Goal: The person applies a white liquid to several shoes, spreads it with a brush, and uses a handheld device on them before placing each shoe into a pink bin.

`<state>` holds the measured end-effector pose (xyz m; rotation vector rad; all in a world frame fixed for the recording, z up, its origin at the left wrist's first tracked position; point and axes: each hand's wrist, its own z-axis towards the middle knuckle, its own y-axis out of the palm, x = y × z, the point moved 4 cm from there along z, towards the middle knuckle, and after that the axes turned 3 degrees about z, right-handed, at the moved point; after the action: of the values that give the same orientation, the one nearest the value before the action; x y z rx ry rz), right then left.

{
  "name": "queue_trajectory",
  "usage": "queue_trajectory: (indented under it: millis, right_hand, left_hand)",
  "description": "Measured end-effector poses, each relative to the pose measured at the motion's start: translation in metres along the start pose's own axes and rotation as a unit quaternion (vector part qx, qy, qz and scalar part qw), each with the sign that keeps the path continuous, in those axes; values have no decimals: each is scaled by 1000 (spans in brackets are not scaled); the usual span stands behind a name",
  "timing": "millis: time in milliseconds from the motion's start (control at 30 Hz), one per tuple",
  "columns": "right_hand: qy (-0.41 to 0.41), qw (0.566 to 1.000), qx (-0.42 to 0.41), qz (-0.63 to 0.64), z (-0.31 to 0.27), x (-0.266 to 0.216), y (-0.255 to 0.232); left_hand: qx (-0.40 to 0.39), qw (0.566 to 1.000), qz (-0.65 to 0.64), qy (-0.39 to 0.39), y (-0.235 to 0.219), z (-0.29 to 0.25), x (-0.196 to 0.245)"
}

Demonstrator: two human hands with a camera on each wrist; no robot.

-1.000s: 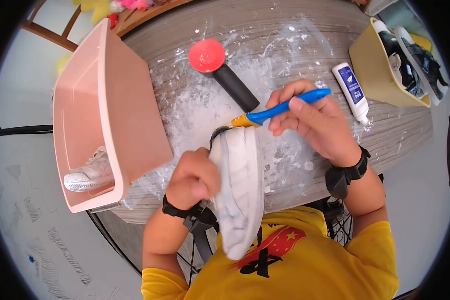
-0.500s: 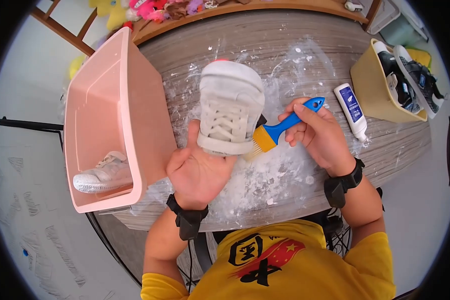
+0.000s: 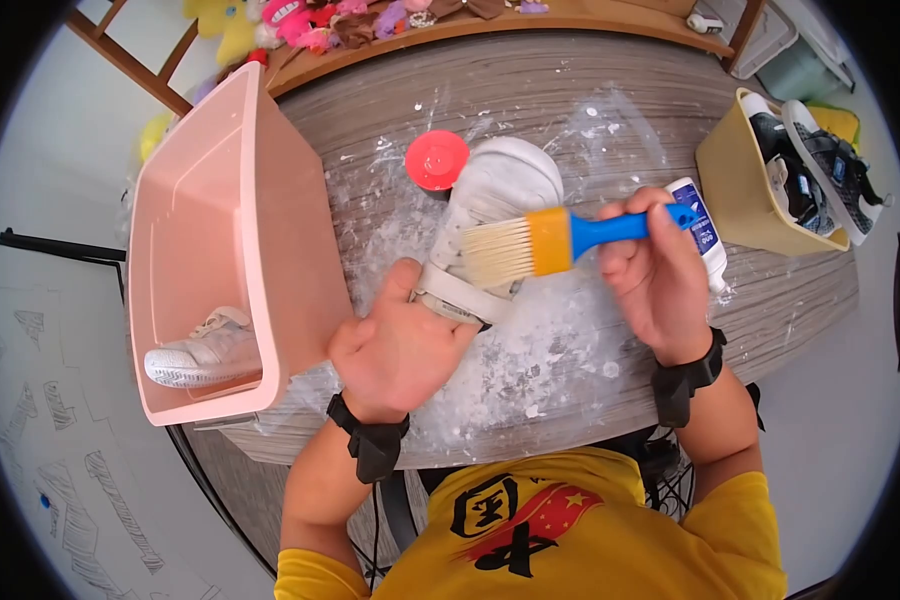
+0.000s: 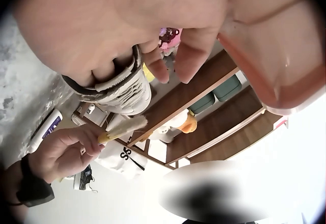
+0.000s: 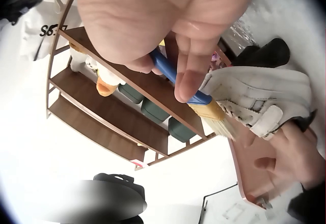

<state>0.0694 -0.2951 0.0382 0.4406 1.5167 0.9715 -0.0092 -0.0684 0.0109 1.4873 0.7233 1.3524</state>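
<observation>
A white sneaker (image 3: 510,180) with a strap is held up over the table, toe pointing away. My left hand (image 3: 400,345) holds it from the heel end, some fingers inside the opening (image 4: 114,74), as the left wrist view shows. Those fingertips are hidden in the shoe. My right hand (image 3: 662,285) pinches the blue handle of a flat paintbrush (image 3: 550,242) with a yellow ferrule. Its pale bristles overlap the laces in the head view. From the right wrist, the bristles (image 5: 224,129) appear right at the sneaker's lace side.
A pink bin (image 3: 295,230) on its side at left holds another white shoe (image 3: 205,350). A red-topped black tool (image 3: 437,158) lies behind the sneaker. At right are a white bottle (image 3: 715,265) and a beige bin (image 3: 730,165) of shoes. White smears mark the table (image 3: 510,380).
The sneaker has turned from side-on to upper facing up, then tilted lower and rightward, uncovering the red top. My right hand has swung the brush from its side to over the laces.
</observation>
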Motion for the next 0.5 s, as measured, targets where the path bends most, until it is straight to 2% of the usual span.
queue_trajectory:
  millis: [67,200,267,367,467,500]
  right_hand:
    - [10,998,-32,-50,-3,8,5]
    - [36,989,-69,-126,-5,11,1]
    - [-5,983,-82,-167,-7,9,5]
    - [-46,967,-111,-224,-10,5,13]
    - [-70,955,-127,-260,-12,4,17]
    - [-79,951,-130,-270,-12,4,18]
  left_hand:
    - [-24,998,52,-18,2,0,-3]
    - [-36,998,38,-36,-2,-6,-5]
    - [-39,998,36,-26,-1,-4,-7]
    - [-3,999,45,-12,2,-3,-5]
    - [60,998,9,15,8,1,0]
    - [59,998,-7,31,8,2,2]
